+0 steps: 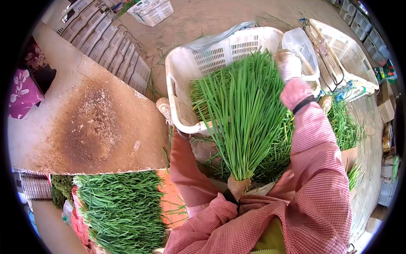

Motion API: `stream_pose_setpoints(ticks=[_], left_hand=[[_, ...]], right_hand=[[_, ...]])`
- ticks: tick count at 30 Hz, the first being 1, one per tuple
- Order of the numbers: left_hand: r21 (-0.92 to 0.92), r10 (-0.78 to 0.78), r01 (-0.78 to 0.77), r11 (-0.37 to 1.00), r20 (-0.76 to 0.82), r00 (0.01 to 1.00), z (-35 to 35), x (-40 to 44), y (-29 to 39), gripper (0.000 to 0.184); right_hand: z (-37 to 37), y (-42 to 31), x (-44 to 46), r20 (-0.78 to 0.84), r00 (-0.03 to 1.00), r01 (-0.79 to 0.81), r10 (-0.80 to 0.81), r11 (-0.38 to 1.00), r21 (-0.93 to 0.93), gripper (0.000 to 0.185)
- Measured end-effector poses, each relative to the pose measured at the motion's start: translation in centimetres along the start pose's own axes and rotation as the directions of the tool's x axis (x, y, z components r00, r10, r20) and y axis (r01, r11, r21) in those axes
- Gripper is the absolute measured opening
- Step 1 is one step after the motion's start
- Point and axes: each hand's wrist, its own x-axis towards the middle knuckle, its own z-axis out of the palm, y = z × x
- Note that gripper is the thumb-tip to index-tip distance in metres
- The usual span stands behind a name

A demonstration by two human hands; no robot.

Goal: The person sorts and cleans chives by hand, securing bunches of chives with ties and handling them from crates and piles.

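My left hand (238, 186) is closed around the base of a bunch of garlic chives (245, 114) just in front of my body. The long green leaves fan out away from me, their tips reaching over a white plastic crate (175, 93). Loose green leaves (201, 97) lie inside that crate, partly hidden by the bunch. My right hand (289, 67), in a whitish glove, is beside the leaf tips, near the crate's right rim. Motion blurs its fingers, so I cannot make out their grip.
To the left, a stained board (139, 127) extends above a thick pile of chives (122, 211) on orange sheeting (171, 197). Stacked crates (105, 51) stand behind it. Another white crate (351, 53) sits at the right, near cut leaves (342, 122) on the floor.
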Motion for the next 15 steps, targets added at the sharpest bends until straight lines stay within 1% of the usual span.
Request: stream_pose_setpoints(ticks=[1, 2, 3, 4, 5, 6, 7, 8, 9, 10, 11, 13, 14, 15], left_hand=[[0.061, -0.006, 0.008, 0.998, -0.023, 1.0, 0.1, -0.5, 0.9, 0.036], [-0.012, 0.095, -0.096, 0.995, -0.025, 0.995, -0.2, -0.5, 0.8, 0.039], [-0.088, 0.195, -0.198, 0.976, -0.038, 0.98, -0.6, -0.7, 0.6, 0.041], [0.121, 0.344, -0.339, 0.933, -0.019, 0.939, -1.3, -0.9, 1.7, 0.043], [0.324, 0.479, -0.461, 0.826, 0.029, 0.877, -2.8, -1.0, 3.7, 0.045], [0.746, 0.512, -0.42, 0.517, 0.124, 0.85, -5.5, -0.5, 6.0, 0.045], [0.847, 0.581, -0.484, 0.22, 0.285, 0.762, -7.5, -0.9, 10.1, 0.051], [0.867, 0.628, -0.488, -0.099, 0.435, 0.645, -9.6, -1.3, 14.2, 0.058], [0.893, 0.566, -0.231, -0.385, 0.427, 0.705, -9.4, -3.7, 19.0, 0.065], [0.78, 0.521, -0.136, -0.611, 0.525, 0.672, -9.3, -5.5, 23.0, 0.069], [0.612, 0.458, -0.011, -0.791, 0.604, 0.652, -9.1, -7.1, 26.3, 0.068], [0.388, 0.374, 0.069, -0.919, 0.8, 0.469, -7.7, -9.3, 31.2, 0.056], [0.259, 0.286, 0.123, -0.958, 0.853, 0.436, -6.8, -10.2, 32.9, 0.056], [0.127, 0.19, 0.178, -0.976, 0.893, 0.408, -5.9, -11.0, 34.2, 0.056]], right_hand=[[-1.2, 3.8, 0.4, -0.052, 0.998, 0.03, -0.029, 0.999, 0.023, 0.028], [-3.5, 5.3, -0.5, 0.101, 0.995, 0.045, -0.028, 0.984, -0.172, 0.024], [-5.9, 6.8, -2.3, 0.25, 0.968, 0.091, 0.001, 0.93, -0.356, 0.025], [-6.2, 10.2, -4.6, 0.215, 0.968, 0.199, -0.128, 0.916, -0.348, 0.029], [-6.4, 13.7, -6.9, 0.18, 0.95, 0.304, -0.257, 0.891, -0.338, 0.037], [-7.9, 15.8, -8.5, 0.184, 0.965, 0.224, -0.187, 0.954, -0.201, 0.044], [-9.6, 17.6, -9.7, 0.198, 0.973, 0.133, -0.12, 0.99, -0.054, 0.052], [-11.0, 19.8, -10.4, 0.167, 0.986, 0.038, -0.03, 0.998, -0.048, 0.051], [-12.1, 22.0, -10.8, 0.138, 0.988, -0.061, 0.065, 0.998, -0.036, 0.05], [-12.9, 24.8, -10.7, 0.112, 0.99, -0.089, 0.091, 0.996, -0.022, 0.05], [-13.5, 26.7, -10.7, 0.084, 0.989, -0.12, 0.12, 0.993, -0.005, 0.05], [-14.7, 27.0, -11.1, -0.012, 0.998, -0.059, 0.06, 0.998, 0.019, 0.049], [-14.5, 26.9, -10.9, -0.05, 0.998, 0.048, -0.043, 0.994, 0.103, 0.051], [-15.1, 24.7, -11.1, -0.062, 0.997, 0.048, -0.041, 0.991, 0.123, 0.051]])
